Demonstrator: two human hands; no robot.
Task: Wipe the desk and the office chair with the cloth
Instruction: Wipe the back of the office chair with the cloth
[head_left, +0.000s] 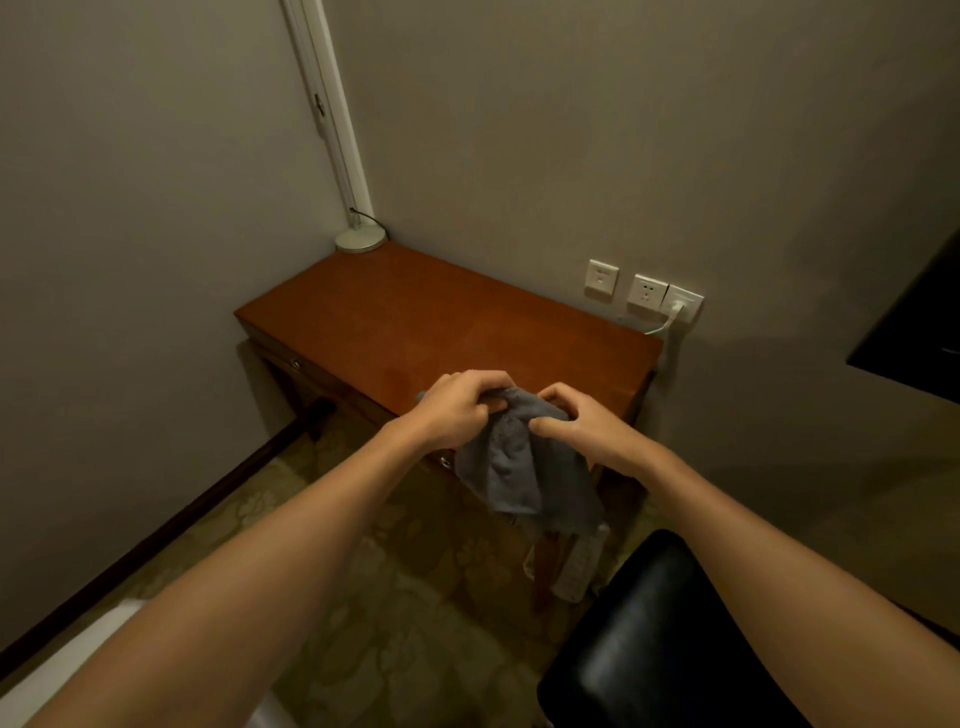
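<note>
Head view, both forearms reaching forward. The left hand (457, 410) and the right hand (587, 431) meet near the centre of the view, each with fingers and thumb curled and pinching the upper edge of the grey cloth (519, 467). The cloth is bunched between the two hands, and the rest of it hangs loose toward 6 o'clock, across the front edge of the desk (415, 322). Whether the cloth touches the desk cannot be told.

The desk, with a reddish-brown top, stands in the room corner and runs from 10 o'clock to 3 o'clock of the hands. Its far edges lie against the two walls. The round white lamp base (361, 241) sits on its far corner at 11 o'clock, with the lamp stem rising along the wall corner.

Three white wall sockets (601, 280) lie at 2 o'clock of the hands, just above the desk top. A white plug (675, 310) sits in the rightmost one.

The office chair (649, 639), black and glossy, is at 5 o'clock, below the right forearm and near the desk's right leg. Patterned carpet (405, 597) covers the floor.
</note>
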